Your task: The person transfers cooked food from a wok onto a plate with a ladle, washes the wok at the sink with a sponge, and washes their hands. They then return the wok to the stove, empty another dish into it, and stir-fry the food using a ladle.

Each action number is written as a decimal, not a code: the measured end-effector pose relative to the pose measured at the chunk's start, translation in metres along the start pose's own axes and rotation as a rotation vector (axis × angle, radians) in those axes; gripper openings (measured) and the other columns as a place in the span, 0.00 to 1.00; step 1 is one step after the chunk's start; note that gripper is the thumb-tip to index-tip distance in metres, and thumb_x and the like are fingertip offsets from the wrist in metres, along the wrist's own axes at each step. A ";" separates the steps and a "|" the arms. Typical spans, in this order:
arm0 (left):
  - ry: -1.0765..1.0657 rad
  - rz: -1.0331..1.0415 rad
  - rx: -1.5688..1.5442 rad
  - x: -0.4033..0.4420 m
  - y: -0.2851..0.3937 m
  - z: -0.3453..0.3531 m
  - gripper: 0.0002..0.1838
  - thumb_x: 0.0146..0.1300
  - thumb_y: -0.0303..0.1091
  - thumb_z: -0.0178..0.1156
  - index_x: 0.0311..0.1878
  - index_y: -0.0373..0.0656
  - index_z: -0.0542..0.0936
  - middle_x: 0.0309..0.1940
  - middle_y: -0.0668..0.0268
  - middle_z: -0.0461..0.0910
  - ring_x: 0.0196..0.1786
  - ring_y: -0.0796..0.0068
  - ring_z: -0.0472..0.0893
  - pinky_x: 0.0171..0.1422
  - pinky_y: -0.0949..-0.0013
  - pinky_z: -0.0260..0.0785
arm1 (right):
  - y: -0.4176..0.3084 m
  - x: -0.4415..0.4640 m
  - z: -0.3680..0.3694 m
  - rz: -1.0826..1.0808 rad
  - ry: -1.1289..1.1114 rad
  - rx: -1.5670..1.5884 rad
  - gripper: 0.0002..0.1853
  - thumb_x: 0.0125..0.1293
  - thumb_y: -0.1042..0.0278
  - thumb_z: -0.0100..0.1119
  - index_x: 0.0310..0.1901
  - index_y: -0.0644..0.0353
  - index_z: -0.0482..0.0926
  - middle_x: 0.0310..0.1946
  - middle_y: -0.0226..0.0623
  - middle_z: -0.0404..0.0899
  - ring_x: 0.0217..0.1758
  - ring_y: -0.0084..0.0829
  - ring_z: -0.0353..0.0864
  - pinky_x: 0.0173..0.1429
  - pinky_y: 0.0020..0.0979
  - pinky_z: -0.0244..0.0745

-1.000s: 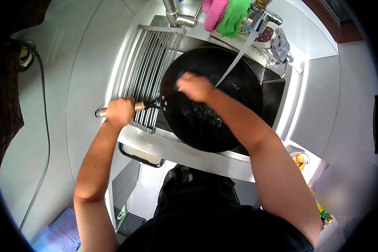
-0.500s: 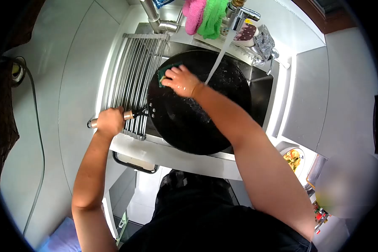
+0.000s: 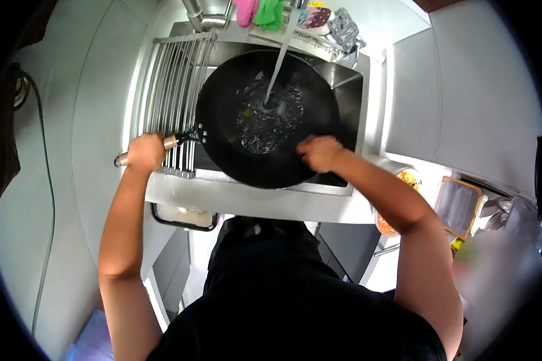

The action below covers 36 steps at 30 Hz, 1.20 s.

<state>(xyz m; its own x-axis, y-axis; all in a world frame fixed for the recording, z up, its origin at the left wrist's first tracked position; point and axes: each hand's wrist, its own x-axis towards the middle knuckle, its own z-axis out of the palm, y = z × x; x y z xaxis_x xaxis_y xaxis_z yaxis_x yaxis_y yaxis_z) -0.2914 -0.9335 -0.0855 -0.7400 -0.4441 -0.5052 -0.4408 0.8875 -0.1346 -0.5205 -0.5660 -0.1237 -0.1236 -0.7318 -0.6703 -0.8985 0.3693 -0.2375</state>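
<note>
A large black wok rests across the sink, with water swirling in its bowl. My left hand is wrapped round its wooden handle, above the metal rack. Over the wok's lower right side is my right hand, its fingers curled and blurred by motion. Whatever lies under those fingers is hidden. A stream of water falls from the tap into the middle of the wok. Left of the stream, a small yellow-green spot shows in the water; I cannot tell what it is.
A roll-up metal rack covers the sink's left part. Pink and green cloths hang behind. A black-rimmed tray sits below the counter edge at left. Bowls of food and a clear orange-rimmed container stand at right.
My right hand has moved from the wok's upper left to its lower right; the green scouring pad it held is no longer visible. My left hand keeps the handle. The view has shifted.
</note>
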 end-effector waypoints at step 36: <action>-0.001 -0.060 -0.040 -0.005 0.009 -0.003 0.07 0.55 0.30 0.57 0.36 0.44 0.82 0.32 0.55 0.84 0.37 0.55 0.85 0.45 0.57 0.77 | 0.025 0.164 -0.037 0.334 0.624 0.508 0.20 0.61 0.66 0.59 0.55 0.57 0.71 0.54 0.48 0.75 0.56 0.49 0.76 0.60 0.44 0.71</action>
<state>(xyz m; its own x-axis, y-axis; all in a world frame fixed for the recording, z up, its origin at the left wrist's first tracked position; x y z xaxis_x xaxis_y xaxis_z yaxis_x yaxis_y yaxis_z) -0.2929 -0.9235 -0.0818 -0.7112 -0.4960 -0.4983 -0.5042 0.8537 -0.1302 -0.5787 -0.6984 -0.2135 -0.6891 -0.6647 -0.2887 -0.4953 0.7228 -0.4819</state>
